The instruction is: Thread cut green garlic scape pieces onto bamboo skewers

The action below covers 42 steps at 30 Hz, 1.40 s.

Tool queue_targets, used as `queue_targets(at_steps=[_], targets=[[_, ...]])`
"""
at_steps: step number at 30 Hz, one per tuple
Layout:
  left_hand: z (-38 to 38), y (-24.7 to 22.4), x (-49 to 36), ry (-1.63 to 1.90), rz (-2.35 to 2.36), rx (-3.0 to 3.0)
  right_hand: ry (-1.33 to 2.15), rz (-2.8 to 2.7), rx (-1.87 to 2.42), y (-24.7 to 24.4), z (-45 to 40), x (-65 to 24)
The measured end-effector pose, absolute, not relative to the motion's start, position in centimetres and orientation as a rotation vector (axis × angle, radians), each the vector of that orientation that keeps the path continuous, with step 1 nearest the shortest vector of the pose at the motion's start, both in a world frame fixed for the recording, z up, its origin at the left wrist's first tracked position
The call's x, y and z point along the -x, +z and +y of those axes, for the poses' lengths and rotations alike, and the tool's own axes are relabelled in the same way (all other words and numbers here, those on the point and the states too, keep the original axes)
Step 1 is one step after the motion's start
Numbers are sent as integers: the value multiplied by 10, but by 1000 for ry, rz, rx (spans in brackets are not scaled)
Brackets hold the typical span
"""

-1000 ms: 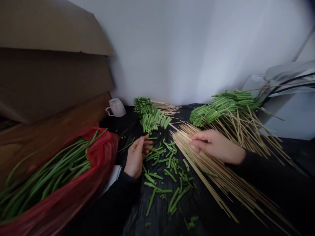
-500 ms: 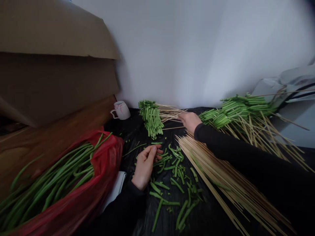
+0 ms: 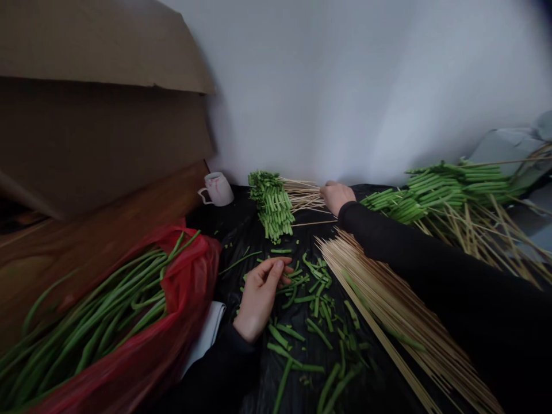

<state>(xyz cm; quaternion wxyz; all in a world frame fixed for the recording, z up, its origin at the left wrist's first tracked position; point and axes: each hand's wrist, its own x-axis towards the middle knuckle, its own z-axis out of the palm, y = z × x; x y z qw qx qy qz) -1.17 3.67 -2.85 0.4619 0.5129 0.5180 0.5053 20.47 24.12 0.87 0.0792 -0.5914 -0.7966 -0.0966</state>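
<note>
My right hand (image 3: 337, 198) reaches to the back, its fingers closed at the bare ends of the bamboo skewers (image 3: 306, 195); exactly which sticks it grips is partly hidden. Those skewers carry stacked rows of cut green bean pieces (image 3: 273, 208) at their left ends. Nearer to me, my left hand (image 3: 263, 296) hovers over scattered bean pieces (image 3: 318, 330), fingers loosely curled with nothing visible in them. Below my right forearm lies a large bundle of bare bamboo skewers (image 3: 388, 310).
To the left, a red plastic bag (image 3: 190, 287) holds long green beans (image 3: 107, 310). A white mug (image 3: 218, 190) stands by the wall, near a cardboard box (image 3: 99, 126). More skewered beans (image 3: 448, 187) are heaped at the right. Black plastic sheeting (image 3: 241, 236) covers the surface.
The view has shifted slightly, so most things sit a little further right. Both hands keep nearly the same places; my right hand stays at the skewer ends.
</note>
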Motion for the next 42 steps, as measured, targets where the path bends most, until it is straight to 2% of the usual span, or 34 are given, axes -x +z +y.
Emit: queue_targets(at_steps=[9,21,31,42], targets=[[38,-32,13,1212,1281,-1366,-308,-2355,1682,17,176,-221],[35,-32,6,1166,1254,-1466,36,-2533,1490,13,27,-248],[38,-32,7,1159,1279,-1469,-58,-2528,1619,-12,8,-234],[37,-32,6,1166,1271,-1468,-158,-2559,1681,-11,-2,-227]])
